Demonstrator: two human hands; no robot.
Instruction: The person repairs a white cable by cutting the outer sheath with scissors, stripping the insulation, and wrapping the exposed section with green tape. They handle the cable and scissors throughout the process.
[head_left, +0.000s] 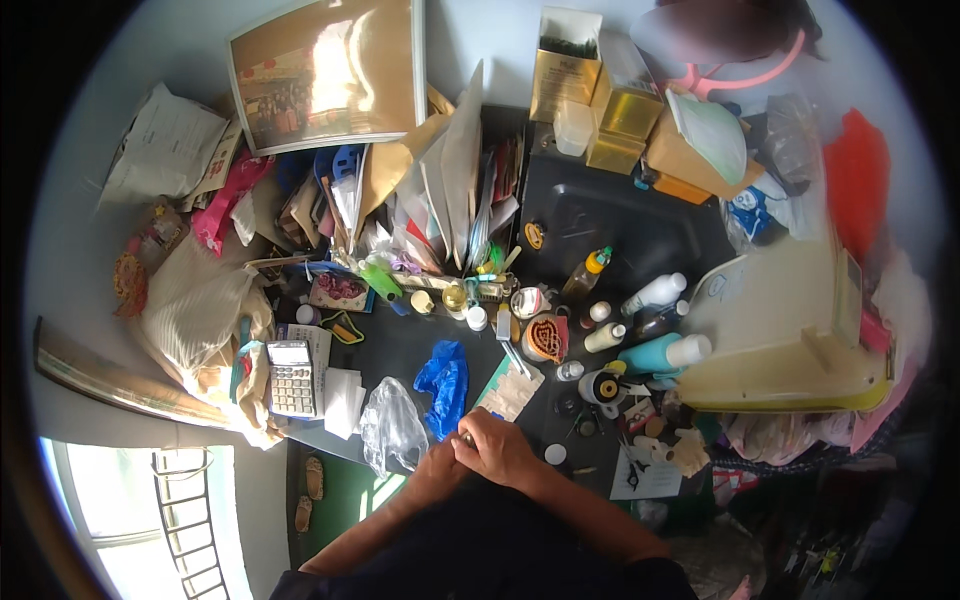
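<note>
Close together at the table's near edge, my left hand (440, 470) and my right hand (494, 447) meet with fingers closed. Something small may be pinched between them, but the fingers cover it and I cannot make it out. Just beyond lies a crumpled blue plastic bag (443, 385). To its left is a clear plastic bag (392, 425), crumpled and hanging over the edge. A flat beige and green card or packet (510, 388) lies right beyond my right hand.
At the left are a calculator (293, 383) and white papers (343, 402). Bottles, including a turquoise one (655, 355), crowd the right beside a cream plastic case (780, 330). Scissors (633, 474) lie near the right front. Upright folders and papers (455, 190) line the back.
</note>
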